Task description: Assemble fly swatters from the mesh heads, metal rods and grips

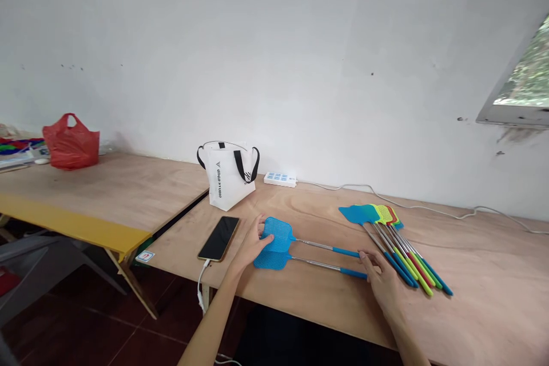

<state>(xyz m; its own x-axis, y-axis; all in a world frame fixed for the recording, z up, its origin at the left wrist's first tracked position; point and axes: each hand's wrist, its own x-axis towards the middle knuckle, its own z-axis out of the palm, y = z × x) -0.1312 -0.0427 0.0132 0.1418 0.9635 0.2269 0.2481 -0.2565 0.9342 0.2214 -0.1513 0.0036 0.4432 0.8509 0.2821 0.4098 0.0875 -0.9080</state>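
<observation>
Two blue fly swatters lie side by side across the table, heads to the left and handles to the right. My left hand (254, 242) grips the head of the farther fly swatter (278, 233), thumb on top of the mesh. My right hand (380, 275) pinches the handle end of that same swatter. The nearer fly swatter (272, 261) rests just below it, its head partly covered by the farther one and its handle tip close to my right fingers. Right of my hands lies a fanned pile of fly swatters (407, 257) in blue, yellow, red and green.
Left of my hand lies a phone (219, 238) with a white cable. Behind it stand a white tote bag (227, 180) and a power strip (280, 179) near the wall. A second table (141, 183) on the left carries a red plastic bag (72, 146).
</observation>
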